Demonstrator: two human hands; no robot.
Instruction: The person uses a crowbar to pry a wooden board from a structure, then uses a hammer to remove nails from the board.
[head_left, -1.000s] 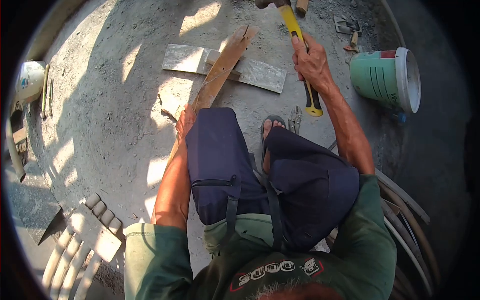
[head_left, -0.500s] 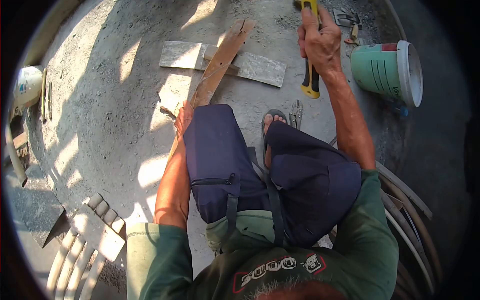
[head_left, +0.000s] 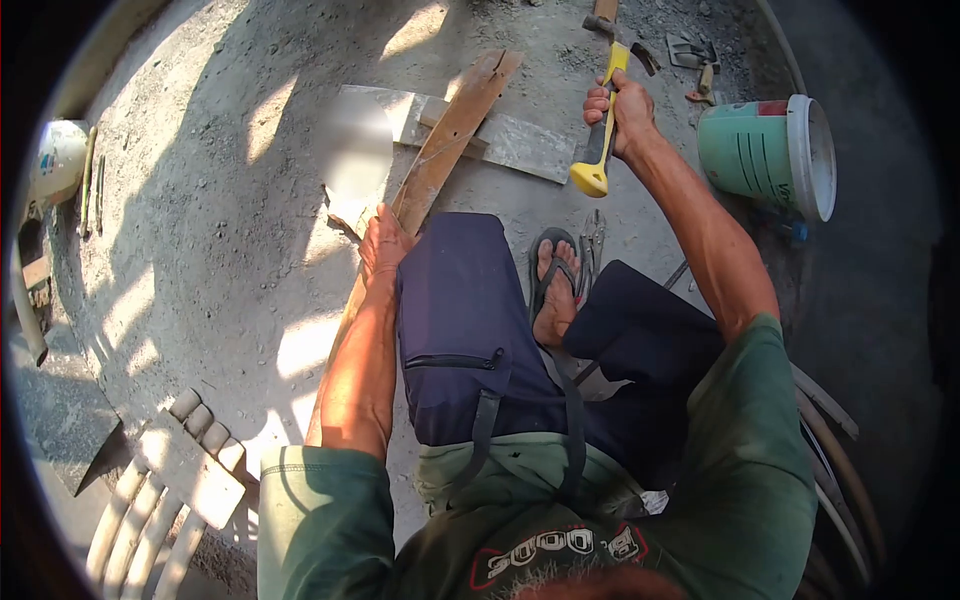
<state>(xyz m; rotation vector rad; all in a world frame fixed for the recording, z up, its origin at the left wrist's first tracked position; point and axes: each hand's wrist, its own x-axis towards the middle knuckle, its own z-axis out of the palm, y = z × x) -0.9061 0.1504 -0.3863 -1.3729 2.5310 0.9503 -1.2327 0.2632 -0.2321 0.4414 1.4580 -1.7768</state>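
My right hand is wrapped around the yellow and black handle of a claw hammer, raised off the ground with its dark metal head pointing away from me. My left hand grips the edge of a brown wooden plank beside my left knee; part of its grip is hidden. The plank slants away from me, its far part lying across a pale, dusty board. Under my left forearm the plank's near end shows only in part.
To the right a green bucket lies on its side, with a trowel-like tool beyond it. Bent pipes curve at lower right. A whitish bucket stands at far left, and a pale slatted stool at lower left.
My right hand has brought the hammer lower and slightly left, and its head now shows. My right leg has swung outward, uncovering the sandaled foot. My left hand stays on the plank.
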